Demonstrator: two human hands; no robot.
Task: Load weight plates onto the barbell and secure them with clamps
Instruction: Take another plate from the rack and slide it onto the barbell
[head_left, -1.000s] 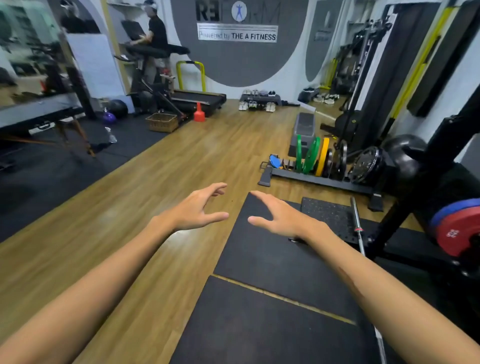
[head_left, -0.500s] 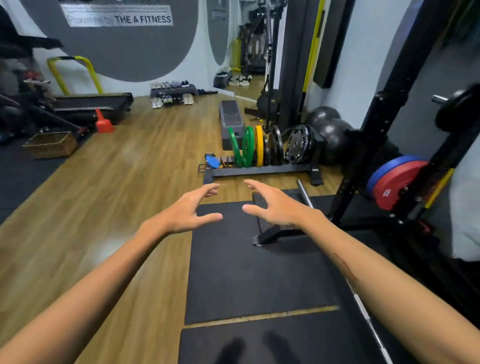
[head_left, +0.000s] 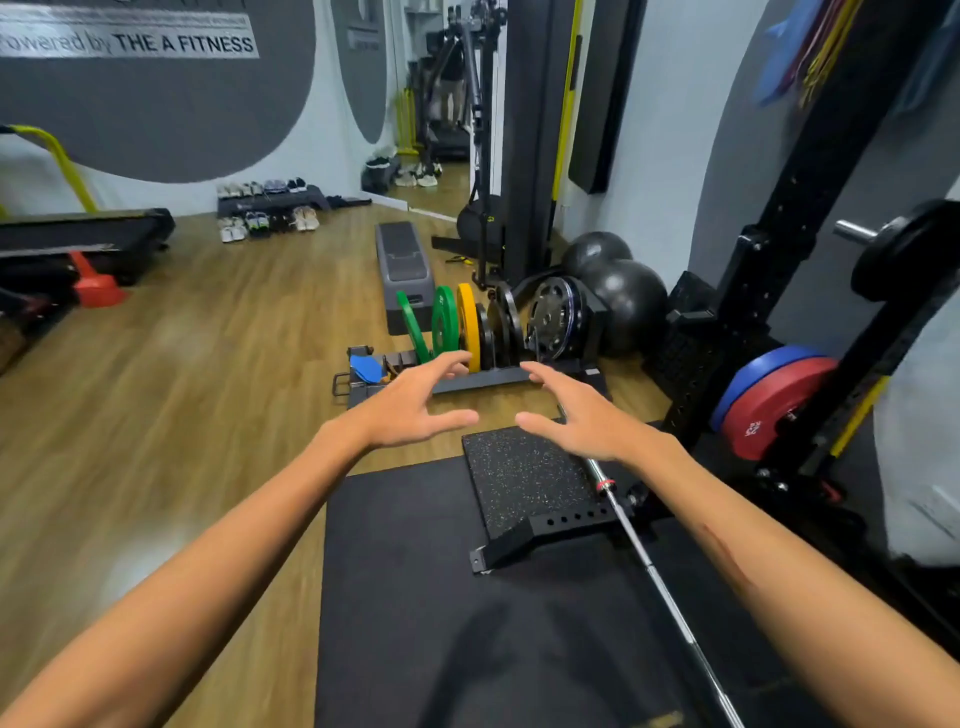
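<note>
A low black plate rack (head_left: 483, 383) stands on the wood floor ahead. It holds upright plates: two green plates (head_left: 444, 322), a yellow plate (head_left: 467, 325) and several black plates (head_left: 550, 317). A blue clamp (head_left: 366, 368) lies at the rack's left end. The steel barbell (head_left: 657, 582) lies on the black mat, running from my right hand toward the lower right. My left hand (head_left: 415, 402) and my right hand (head_left: 576, 415) are stretched out in front of the rack, fingers spread, holding nothing. Blue and red plates (head_left: 769, 400) hang on the power rack at right.
A black power rack upright (head_left: 779, 249) stands at right with a black plate on a peg (head_left: 904, 249). A speckled black platform (head_left: 519, 478) sits on the black floor mat (head_left: 405, 597). Behind the plate rack are a grey step bench (head_left: 402, 265) and black exercise balls (head_left: 623, 301).
My view has moved closer to the plate rack and turned right. Both hands have stayed open and have reached nearer to the rack's plates.
</note>
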